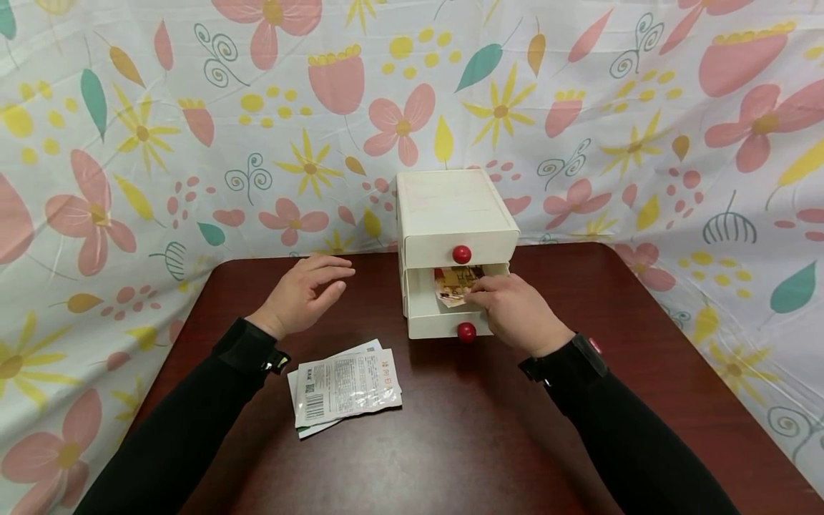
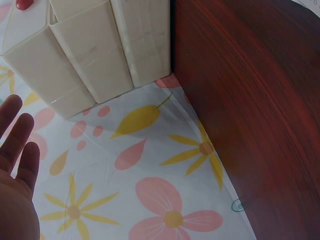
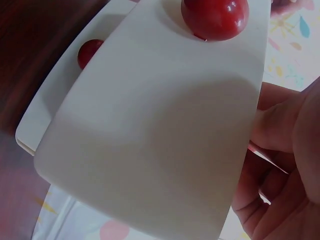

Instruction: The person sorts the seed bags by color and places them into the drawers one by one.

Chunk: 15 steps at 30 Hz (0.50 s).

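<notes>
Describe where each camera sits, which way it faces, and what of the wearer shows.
Head: on the head, facing forward and down at the dark-red wooden table and white boxy drawer unit; left hand, right hand and black sleeves show.
Left wrist: on that wrist, facing the unit's side and white floral cloth; part of the left hand shows.
Right wrist: on that wrist, facing the open drawer's white front; part of the right hand shows.
Head and right wrist share both round red knobs.

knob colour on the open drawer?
Glossy red; the knob on the open drawer shows best in the right wrist view.
</notes>
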{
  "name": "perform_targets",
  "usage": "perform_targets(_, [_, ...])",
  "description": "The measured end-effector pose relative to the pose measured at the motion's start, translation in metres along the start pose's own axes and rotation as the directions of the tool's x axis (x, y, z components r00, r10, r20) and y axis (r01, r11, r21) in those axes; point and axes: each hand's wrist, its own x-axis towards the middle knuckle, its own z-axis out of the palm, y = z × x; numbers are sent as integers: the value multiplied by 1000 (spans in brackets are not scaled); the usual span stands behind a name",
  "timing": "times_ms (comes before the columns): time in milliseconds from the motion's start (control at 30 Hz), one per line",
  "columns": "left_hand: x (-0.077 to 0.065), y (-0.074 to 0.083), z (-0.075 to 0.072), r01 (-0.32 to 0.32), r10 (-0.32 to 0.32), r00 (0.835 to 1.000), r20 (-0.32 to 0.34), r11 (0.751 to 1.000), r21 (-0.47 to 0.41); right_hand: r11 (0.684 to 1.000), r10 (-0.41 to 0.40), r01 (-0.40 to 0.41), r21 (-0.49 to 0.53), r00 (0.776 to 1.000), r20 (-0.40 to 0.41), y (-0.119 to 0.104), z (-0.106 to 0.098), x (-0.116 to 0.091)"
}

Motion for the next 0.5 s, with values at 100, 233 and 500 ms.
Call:
perform_targets(100, [-1, -1, 0, 11, -11, 1000, 4, 1000, -6, 1000, -3, 3, 0, 1000, 14, 1, 1, 2])
perform_targets(233, [-3, -2, -1, 25, -25, 1000, 12, 1000, -10, 1000, -7, 7, -5, 999, 45, 2, 2, 4])
perform_targets(500, [-6, -2, -3, 59, -59, 998, 29, 998, 4, 1000, 1, -2, 8, 996, 86, 3, 4, 8])
